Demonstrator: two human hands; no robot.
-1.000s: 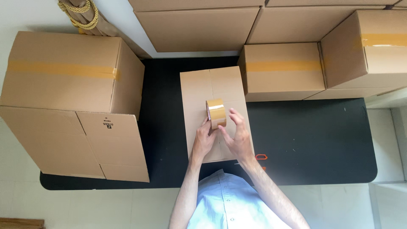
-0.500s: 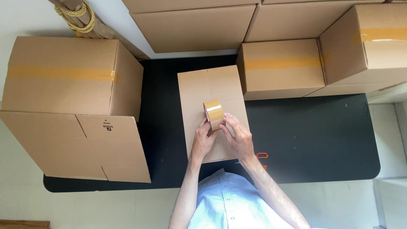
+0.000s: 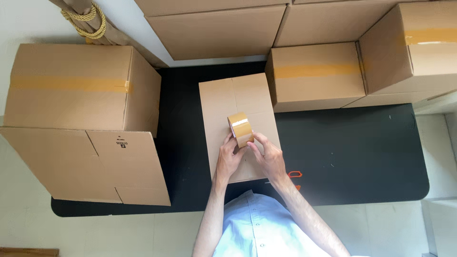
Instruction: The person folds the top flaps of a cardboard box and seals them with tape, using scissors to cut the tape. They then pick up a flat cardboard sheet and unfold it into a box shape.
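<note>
Both hands, left hand [image 3: 230, 157] and right hand [image 3: 267, 156], closed on tape roll [image 3: 240, 129]: best kept centred over cardboard box [image 3: 238, 102] seam.

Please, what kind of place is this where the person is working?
Probably a packing area. Both hands, left hand and right hand, hold a tape roll over an unsealed carton on a black table, with taped cartons around.
</note>
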